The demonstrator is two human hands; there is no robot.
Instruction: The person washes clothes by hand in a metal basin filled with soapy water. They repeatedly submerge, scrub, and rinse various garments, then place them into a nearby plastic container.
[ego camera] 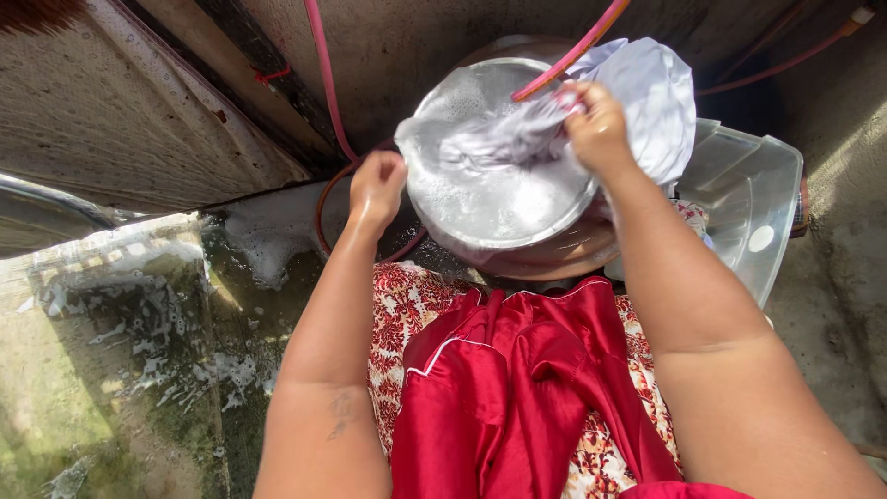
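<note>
We look down on a wet concrete floor point(139, 370) streaked with soap foam point(268, 231), a metal basin point(499, 203) standing on it, a clear plastic tub point(748, 203) beside, hoses point(325, 83) trailing.

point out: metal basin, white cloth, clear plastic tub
metal basin point(499, 199), head view, on the soapy inner bottom.
white cloth point(651, 88), head view, on the bunched part past the right hand.
clear plastic tub point(753, 185), head view, on its inner wall.

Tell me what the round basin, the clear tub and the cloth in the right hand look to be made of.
Round silvery basin: likely metal, dull reflective sheen.
Clear rectangular tub: apparently plastic, see-through walls.
White cloth gripped by the right hand: thin woven fabric, wet and wrinkled.
</note>
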